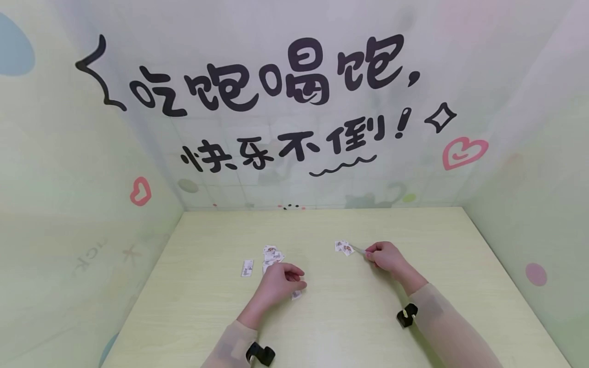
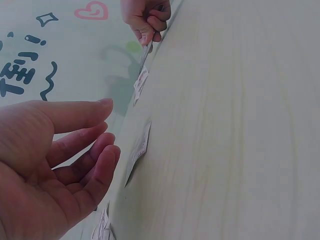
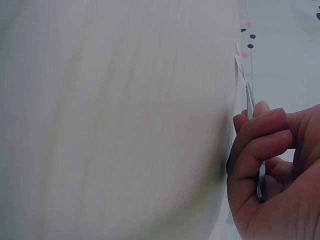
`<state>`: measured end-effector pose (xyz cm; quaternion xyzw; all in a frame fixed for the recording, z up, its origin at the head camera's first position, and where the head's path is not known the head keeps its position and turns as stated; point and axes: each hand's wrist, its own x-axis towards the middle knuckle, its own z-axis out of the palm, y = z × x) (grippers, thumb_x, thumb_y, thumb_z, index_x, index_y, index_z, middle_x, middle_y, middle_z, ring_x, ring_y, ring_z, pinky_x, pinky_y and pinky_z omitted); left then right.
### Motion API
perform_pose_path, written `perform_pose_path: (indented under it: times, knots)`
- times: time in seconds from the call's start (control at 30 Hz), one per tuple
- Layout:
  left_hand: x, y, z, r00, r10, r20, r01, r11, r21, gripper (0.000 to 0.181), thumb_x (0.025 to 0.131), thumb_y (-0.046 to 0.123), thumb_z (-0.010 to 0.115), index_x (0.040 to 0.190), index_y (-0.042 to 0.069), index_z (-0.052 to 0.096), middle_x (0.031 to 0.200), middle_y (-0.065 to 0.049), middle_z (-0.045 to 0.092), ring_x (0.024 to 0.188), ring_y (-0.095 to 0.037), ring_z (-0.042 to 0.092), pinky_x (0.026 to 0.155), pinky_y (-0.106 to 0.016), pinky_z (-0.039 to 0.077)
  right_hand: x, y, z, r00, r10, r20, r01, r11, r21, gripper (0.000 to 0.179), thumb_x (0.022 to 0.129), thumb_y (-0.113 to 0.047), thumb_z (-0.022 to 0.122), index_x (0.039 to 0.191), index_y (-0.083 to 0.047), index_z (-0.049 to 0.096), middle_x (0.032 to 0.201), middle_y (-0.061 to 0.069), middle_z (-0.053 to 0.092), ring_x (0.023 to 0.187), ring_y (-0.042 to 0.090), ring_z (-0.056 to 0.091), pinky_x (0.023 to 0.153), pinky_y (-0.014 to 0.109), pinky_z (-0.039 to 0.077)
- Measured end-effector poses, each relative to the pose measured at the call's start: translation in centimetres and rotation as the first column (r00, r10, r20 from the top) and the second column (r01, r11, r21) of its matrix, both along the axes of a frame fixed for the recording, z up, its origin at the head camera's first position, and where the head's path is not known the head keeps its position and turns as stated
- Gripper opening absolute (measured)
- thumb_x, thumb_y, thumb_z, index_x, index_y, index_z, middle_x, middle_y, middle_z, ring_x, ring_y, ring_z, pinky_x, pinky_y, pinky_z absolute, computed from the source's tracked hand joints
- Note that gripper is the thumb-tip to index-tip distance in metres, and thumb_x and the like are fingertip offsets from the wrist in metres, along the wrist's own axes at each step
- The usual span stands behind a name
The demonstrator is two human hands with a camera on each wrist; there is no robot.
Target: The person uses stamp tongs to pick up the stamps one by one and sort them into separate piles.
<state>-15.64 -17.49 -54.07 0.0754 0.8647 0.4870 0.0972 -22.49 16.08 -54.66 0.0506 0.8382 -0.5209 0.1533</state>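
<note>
My right hand (image 1: 385, 255) grips slim metal tweezers (image 3: 261, 182), fingers curled round them. The tips reach a small group of white printed paper pieces (image 1: 346, 248) on the table's right side; whether they pinch a piece cannot be told. My left hand (image 1: 278, 283) is loosely bent and holds nothing, as the left wrist view shows. Beneath its fingertips lies a single paper piece (image 1: 296, 295), partly covered in the head view. Just beyond the left hand is an overlapping pile of similar pieces (image 1: 272, 253), its lower part hidden by the hand.
One separate paper piece (image 1: 247, 268) lies left of the pile. The pale wooden table (image 1: 336, 332) meets a back wall (image 1: 294, 189) with black lettering, and side walls stand left and right. Each sleeve carries a black wrist mount (image 1: 260, 353).
</note>
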Motion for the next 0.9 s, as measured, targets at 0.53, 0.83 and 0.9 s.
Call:
perform_pose_path:
  times: [0.53, 0.83, 0.9]
  knots:
    - [0.2, -0.2, 0.3, 1.000, 0.001, -0.013, -0.002, 1.000, -0.018, 0.022, 0.087, 0.011, 0.088, 0.106, 0.003, 0.079, 0.086, 0.002, 0.069, 0.079, -0.015, 0.064, 0.072, -0.029, 0.055, 0.5, 0.9, 0.2, 1.000, 0.015, -0.021, -0.016, 1.000, -0.019, 0.017, 0.100, -0.006, 0.069, 0.110, 0.008, 0.069, 0.077, 0.006, 0.062, 0.067, 0.017, 0.054, 0.065, 0.031, 0.044]
    - [0.3, -0.7, 0.2, 1.000, 0.011, -0.004, -0.011, 1.000, -0.012, 0.024, 0.087, 0.012, 0.089, 0.108, 0.003, 0.079, 0.087, 0.002, 0.069, 0.081, -0.015, 0.064, 0.072, -0.028, 0.055, 0.8, 1.5, 0.5, 1.000, 0.003, -0.019, -0.003, 1.000, -0.013, 0.021, 0.100, -0.008, 0.071, 0.113, 0.008, 0.070, 0.078, 0.006, 0.063, 0.067, 0.016, 0.054, 0.063, 0.030, 0.043]
    - [0.3, -0.9, 0.3, 1.000, 0.018, -0.003, -0.018, 1.000, -0.009, 0.024, 0.087, 0.012, 0.089, 0.107, 0.003, 0.079, 0.087, 0.001, 0.070, 0.081, -0.016, 0.065, 0.072, -0.028, 0.055, 0.8, 1.7, 0.4, 1.000, 0.005, -0.022, -0.005, 1.000, -0.009, 0.021, 0.100, -0.009, 0.071, 0.113, 0.008, 0.071, 0.077, 0.006, 0.063, 0.067, 0.016, 0.054, 0.063, 0.030, 0.043]
